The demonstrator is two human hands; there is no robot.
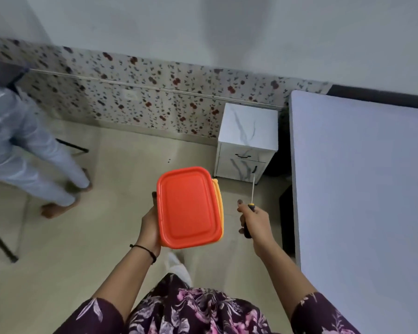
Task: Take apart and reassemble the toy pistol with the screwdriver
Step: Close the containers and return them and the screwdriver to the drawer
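My left hand [150,227] clamps the orange lidded box [188,208] from its left side, while my right hand [255,222] wraps tight around the screwdriver [251,203], shaft pointing far.

I see an orange-red lid [187,206] over a yellow-orange box [219,208], a black and yellow screwdriver handle [247,225], purple sleeves [323,314] with pink flowers, a white marbled cabinet [247,136], red-flowered wall covering [143,97] and beige floor [46,261].
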